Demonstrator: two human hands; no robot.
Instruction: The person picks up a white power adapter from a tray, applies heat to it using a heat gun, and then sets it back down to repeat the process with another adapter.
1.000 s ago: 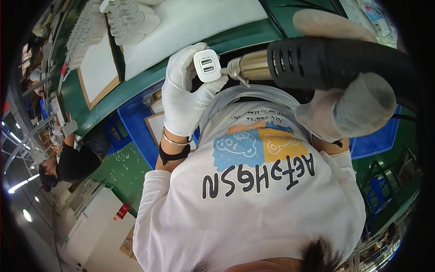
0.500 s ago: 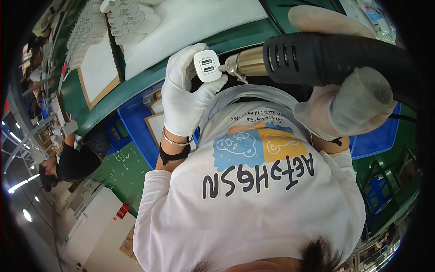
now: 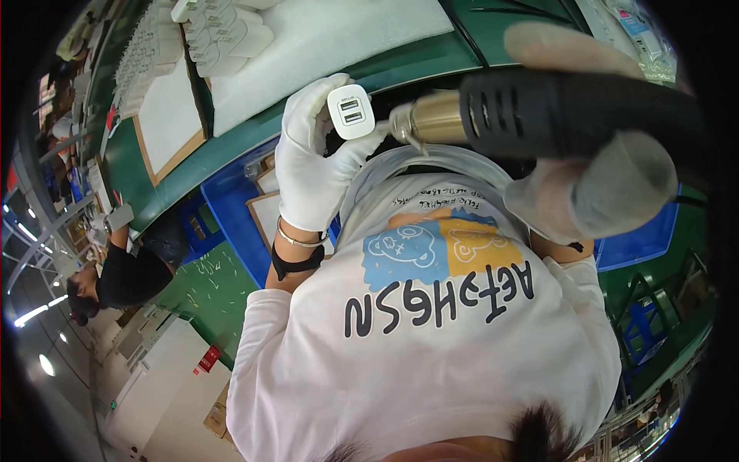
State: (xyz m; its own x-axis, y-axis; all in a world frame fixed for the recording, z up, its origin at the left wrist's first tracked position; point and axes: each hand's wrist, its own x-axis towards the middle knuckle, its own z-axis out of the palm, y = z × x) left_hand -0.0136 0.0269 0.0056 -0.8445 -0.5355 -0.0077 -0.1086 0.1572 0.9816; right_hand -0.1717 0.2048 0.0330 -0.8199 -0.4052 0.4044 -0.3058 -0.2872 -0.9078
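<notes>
My left hand (image 3: 315, 165), in a white glove, holds a white USB charger (image 3: 351, 112) between thumb and fingers, its face with two USB ports turned up. A black hot air gun (image 3: 531, 112) with slotted vents lies across my right hand (image 3: 566, 192), its fingers wrapped round the body. Translucent coverings show on my right fingers, which are a little blurred. The gun's brass-coloured metal nozzle (image 3: 429, 119) points left at the charger's side, with a small gap between them. Part of my right palm is hidden by the gun.
A green workbench (image 3: 173, 189) carries a white foam sheet (image 3: 323, 42) and rows of white plastic housings (image 3: 223, 38). Blue crates (image 3: 231, 223) stand below its edge. A co-worker in black (image 3: 132, 276) is at the far left. Dark cables (image 3: 462, 35) cross the bench.
The hot air gun and my right hand have shifted right and slightly down, drawing the nozzle away from the charger. My left hand and the charger have hardly moved.
</notes>
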